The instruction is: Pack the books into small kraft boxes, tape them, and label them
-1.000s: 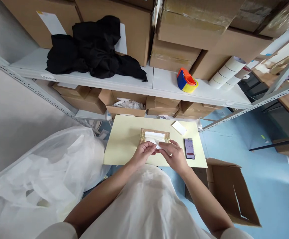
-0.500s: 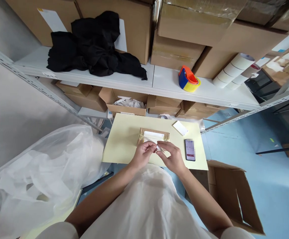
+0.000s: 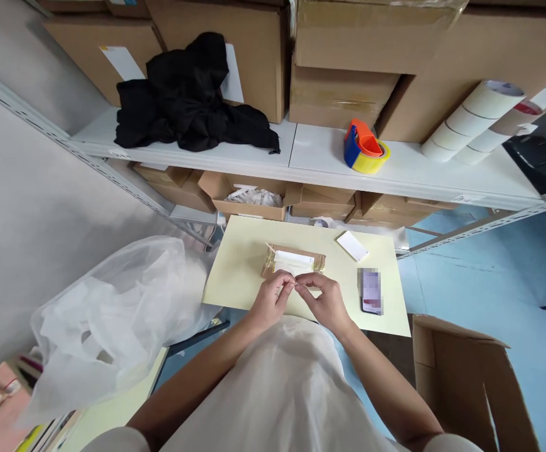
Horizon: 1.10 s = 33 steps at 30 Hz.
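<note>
My left hand [image 3: 273, 296] and my right hand [image 3: 324, 299] meet just in front of a small cardboard box [image 3: 319, 263]. Thumb and forefinger of each are pinched together on a thin white paper sheet [image 3: 285, 268], seen almost edge-on. The box lies on a pale yellow table [image 3: 235, 276], its ends wrapped in shiny tape. A white label [image 3: 296, 258] shows on its top. My fingers and the sheet hide the box's near side.
On the table's right lie a white card-like block [image 3: 353, 246] and a phone [image 3: 371, 292]. Behind stands a shelf [image 3: 320, 150] with a tape dispenser [image 3: 365, 148], black cloth [image 3: 183, 100] and tape rolls [image 3: 473, 119]. A plastic bag [image 3: 122, 301] is left, an open carton [image 3: 475, 376] right.
The sheet has turned from showing its face to nearly edge-on. My right fingers have closed in to a pinch beside the left ones. The whole view has shifted slightly.
</note>
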Each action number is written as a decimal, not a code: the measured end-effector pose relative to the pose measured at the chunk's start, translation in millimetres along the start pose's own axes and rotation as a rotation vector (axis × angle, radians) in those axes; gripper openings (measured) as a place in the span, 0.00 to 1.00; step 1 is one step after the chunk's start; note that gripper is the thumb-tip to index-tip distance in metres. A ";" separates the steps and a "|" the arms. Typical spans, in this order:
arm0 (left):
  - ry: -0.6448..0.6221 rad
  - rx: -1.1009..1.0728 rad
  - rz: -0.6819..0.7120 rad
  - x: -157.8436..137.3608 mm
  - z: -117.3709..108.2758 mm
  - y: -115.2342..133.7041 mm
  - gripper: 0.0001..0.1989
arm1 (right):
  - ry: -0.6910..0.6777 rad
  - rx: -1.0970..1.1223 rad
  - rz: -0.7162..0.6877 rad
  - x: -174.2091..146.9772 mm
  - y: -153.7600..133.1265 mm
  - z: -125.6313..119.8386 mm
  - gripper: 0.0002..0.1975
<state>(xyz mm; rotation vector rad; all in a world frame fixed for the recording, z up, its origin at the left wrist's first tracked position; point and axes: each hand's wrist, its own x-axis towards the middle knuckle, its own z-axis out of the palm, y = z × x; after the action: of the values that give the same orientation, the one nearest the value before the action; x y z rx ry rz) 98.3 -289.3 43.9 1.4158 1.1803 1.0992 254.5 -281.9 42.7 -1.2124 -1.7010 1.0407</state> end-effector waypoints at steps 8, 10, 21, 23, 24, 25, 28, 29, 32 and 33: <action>-0.027 0.006 -0.096 10.6 -23.3 -14.0 0.11 | -0.143 0.364 0.204 17.5 19.5 -7.5 0.13; -0.026 0.037 -0.122 13.8 -34.3 -18.8 0.11 | -0.147 0.423 0.253 19.9 26.3 -7.7 0.14; -0.020 0.550 -0.111 73.1 -118.9 -34.9 0.08 | -0.023 0.441 0.418 21.8 38.2 -20.6 0.15; -0.025 0.655 -0.124 102.9 -139.0 -44.5 0.08 | 0.044 0.434 0.446 19.6 41.9 -24.0 0.15; -0.029 0.691 -0.141 119.8 -148.1 -50.4 0.07 | 0.092 0.428 0.464 17.3 43.7 -25.4 0.15; -0.040 0.704 -0.168 137.6 -156.3 -56.9 0.07 | 0.151 0.422 0.483 14.1 45.5 -26.5 0.14; -0.019 0.706 -0.256 192.8 -174.1 -78.7 0.07 | 0.340 0.428 0.548 -0.8 48.9 -26.5 0.13; 0.017 0.722 -0.265 210.8 -177.8 -86.1 0.06 | 0.385 0.438 0.570 -6.8 49.2 -25.0 0.13; 0.086 0.750 -0.282 259.8 -183.8 -105.8 0.07 | 0.448 0.449 0.620 -24.2 47.0 -16.3 0.12; 0.086 0.756 -0.289 273.7 -184.4 -110.9 0.08 | 0.458 0.445 0.630 -28.8 45.3 -12.4 0.12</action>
<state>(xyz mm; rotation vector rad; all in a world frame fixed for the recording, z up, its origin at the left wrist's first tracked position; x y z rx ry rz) -62.5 12.0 -23.6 1.6745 1.9170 0.5203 287.1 -298.1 1.3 -1.5635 -0.6905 1.2865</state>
